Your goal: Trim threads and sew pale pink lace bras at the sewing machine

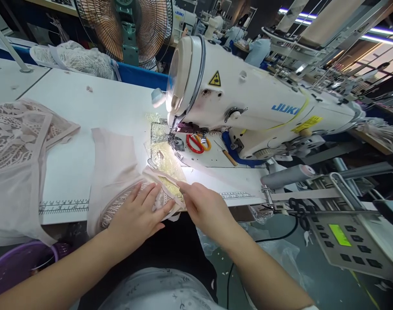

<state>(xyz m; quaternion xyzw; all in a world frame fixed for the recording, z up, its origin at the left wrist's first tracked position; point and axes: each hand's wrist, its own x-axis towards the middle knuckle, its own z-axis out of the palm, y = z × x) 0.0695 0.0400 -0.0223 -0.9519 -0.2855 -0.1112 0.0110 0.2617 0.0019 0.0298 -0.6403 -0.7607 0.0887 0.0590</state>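
Observation:
A pale pink lace bra piece (pixel 115 153) lies at the front edge of the white sewing table, with its lace part under my hands. My left hand (pixel 140 215) rests flat on the lace, fingers spread. At the edge of the piece, the thumb and fingers of my right hand (pixel 207 209) are pinched on the fabric. Just beyond both hands is the needle and presser foot area (pixel 175 142) of a white JUKI sewing machine (pixel 235 86). Shiny yellowish clear film (pixel 164 157) covers the table beside the foot.
Another pale pink lace garment (pixel 18 146) hangs over the table edge at left. Red-handled scissors (pixel 194 144) and a wooden-handled tool (pixel 229 156) lie under the machine arm. A fan (pixel 128 30) stands behind, a control panel (pixel 348 241) at right, a purple basket (pixel 22 267) below left.

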